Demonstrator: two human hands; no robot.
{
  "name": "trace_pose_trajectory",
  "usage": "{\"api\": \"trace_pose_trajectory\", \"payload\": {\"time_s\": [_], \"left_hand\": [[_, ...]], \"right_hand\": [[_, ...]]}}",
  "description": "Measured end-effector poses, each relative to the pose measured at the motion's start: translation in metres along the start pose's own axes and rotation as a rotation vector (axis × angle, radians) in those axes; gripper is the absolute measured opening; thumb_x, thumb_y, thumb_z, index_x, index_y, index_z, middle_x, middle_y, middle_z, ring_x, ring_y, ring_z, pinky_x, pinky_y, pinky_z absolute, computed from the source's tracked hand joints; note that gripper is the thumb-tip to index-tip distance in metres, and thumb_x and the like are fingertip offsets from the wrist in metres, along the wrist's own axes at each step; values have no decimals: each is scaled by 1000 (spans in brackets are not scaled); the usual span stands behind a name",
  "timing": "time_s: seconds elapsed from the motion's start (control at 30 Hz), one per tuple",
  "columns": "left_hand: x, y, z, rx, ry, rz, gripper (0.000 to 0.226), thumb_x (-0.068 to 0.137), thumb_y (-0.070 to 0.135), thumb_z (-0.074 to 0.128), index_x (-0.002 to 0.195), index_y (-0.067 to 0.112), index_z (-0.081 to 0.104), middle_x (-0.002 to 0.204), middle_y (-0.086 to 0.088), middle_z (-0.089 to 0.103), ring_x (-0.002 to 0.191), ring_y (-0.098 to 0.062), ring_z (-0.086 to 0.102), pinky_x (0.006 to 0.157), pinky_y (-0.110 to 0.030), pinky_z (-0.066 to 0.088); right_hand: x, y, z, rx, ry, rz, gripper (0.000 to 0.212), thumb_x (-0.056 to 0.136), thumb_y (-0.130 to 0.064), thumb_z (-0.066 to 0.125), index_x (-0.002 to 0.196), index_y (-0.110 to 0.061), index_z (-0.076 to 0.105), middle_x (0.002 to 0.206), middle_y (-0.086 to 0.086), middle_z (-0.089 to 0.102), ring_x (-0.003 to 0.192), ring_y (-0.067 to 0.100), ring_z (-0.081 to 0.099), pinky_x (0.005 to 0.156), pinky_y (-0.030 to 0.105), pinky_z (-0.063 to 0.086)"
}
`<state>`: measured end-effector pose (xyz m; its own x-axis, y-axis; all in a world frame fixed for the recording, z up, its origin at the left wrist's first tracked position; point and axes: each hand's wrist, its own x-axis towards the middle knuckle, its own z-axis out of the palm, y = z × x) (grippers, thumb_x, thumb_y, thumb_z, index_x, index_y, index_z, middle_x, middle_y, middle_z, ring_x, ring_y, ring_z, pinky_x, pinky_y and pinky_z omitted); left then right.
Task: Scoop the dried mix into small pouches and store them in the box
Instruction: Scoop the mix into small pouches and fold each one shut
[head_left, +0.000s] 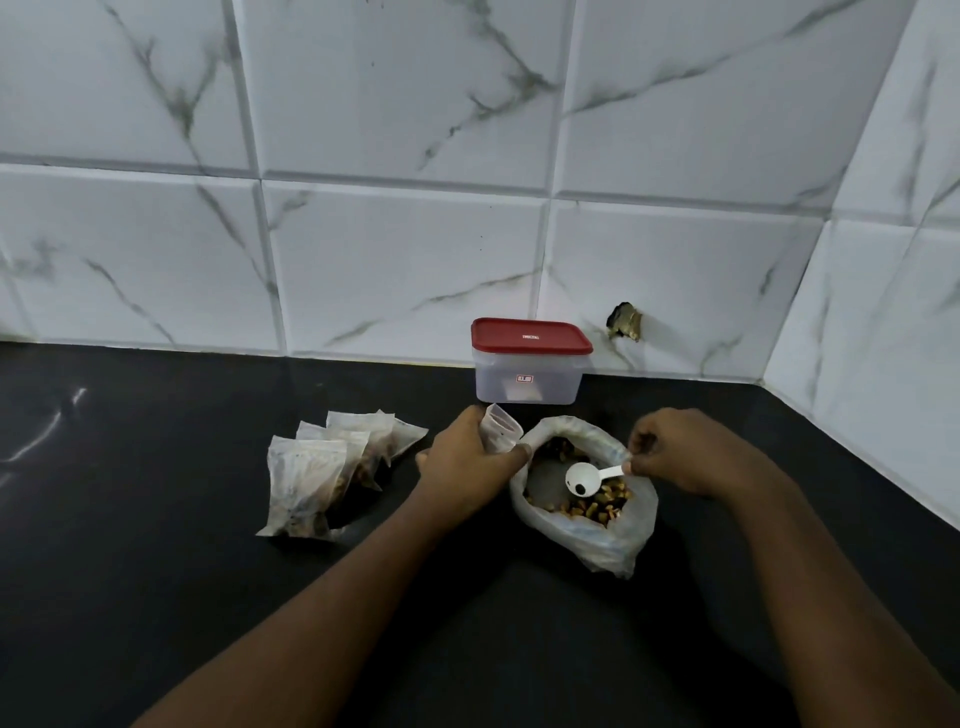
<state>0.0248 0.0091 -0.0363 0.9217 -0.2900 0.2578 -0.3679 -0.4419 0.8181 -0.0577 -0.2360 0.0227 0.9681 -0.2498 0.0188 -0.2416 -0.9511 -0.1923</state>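
A black desk (156, 519) meets a marbled tile wall (363, 208). Just below centre stands an open plastic bag (618, 540) of dried mix (597, 506). At the bag's 10 o'clock, the left hand (465, 457) grips a small pouch (500, 427), fingers (511, 457) curled round it. At 2 o'clock, the right hand (675, 449) pinches the handle of a white scoop (584, 479) between its fingertips, with the bowl inside the bag's mouth. A clear box (524, 382) with its red lid (530, 336) on stands at 12 o'clock against the wall. Filled pouches (311, 478) lie clustered at 9 o'clock.
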Motion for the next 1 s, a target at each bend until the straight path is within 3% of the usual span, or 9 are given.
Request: {"api": "trace_pose_trajectory", "payload": {"time_s": [0.17,0.3,0.4,0.47,0.6,0.7,0.77,0.87,1.0], "left_hand": [[-3,5,1,-40,34,-1,23,75,33,74,87,32,55,87,12,67,88,-11,65,93,-53,53],[-3,3,0,-151,110,27,22,70,29,73,87,27,58,83,8,70,80,-13,69,80,-52,58],[-4,4,2,-202,134,52,23,75,26,77,88,29,58,85,7,70,82,-15,70,78,-52,60],[-4,7,2,-199,140,61,22,73,29,75,89,29,59,85,8,70,82,-15,69,78,-52,59],[-6,8,-2,-132,108,16,24,71,32,67,93,25,60,85,7,70,81,-13,68,81,-51,58],[-6,8,-3,-129,110,6,21,75,29,69,93,23,60,86,6,69,82,-14,67,82,-50,58],[-7,10,-2,-139,119,8,20,75,26,71,91,22,59,84,6,69,81,-15,66,81,-50,57],[-7,10,0,-151,121,15,23,70,32,67,89,22,59,83,5,69,80,-16,67,80,-50,57],[-4,8,-1,-150,114,19,21,75,26,72,92,22,60,85,5,70,82,-16,68,81,-51,58]], "right_hand": [[-9,-8,-10,100,65,-103,7,92,-29,78,90,-25,73,86,-8,67,75,7,63,62,26,43],[-8,-20,1,251,208,-211,3,94,-24,76,93,-26,77,88,-9,67,70,6,66,63,26,56],[-4,-31,15,269,324,-283,10,92,-22,78,101,-22,81,92,-11,67,80,2,63,68,19,48],[-2,-36,20,294,311,-316,14,92,-19,78,105,-22,82,95,-10,71,83,0,64,70,15,47],[-6,-32,17,175,102,-287,18,93,-14,72,103,-26,81,92,-14,70,78,-2,65,62,10,45],[-6,-32,14,242,226,-299,18,92,-14,73,103,-25,82,86,-18,70,73,-6,64,61,7,43],[-4,-40,20,232,259,-343,22,93,-14,73,111,-23,81,96,-15,74,78,-5,65,65,5,43],[0,-43,29,92,174,-348,26,94,-12,67,112,-24,81,102,-2,77,82,7,69,72,20,54],[-1,-32,16,179,242,-266,17,91,-16,71,103,-23,82,88,-10,72,72,5,67,62,16,49]]}}
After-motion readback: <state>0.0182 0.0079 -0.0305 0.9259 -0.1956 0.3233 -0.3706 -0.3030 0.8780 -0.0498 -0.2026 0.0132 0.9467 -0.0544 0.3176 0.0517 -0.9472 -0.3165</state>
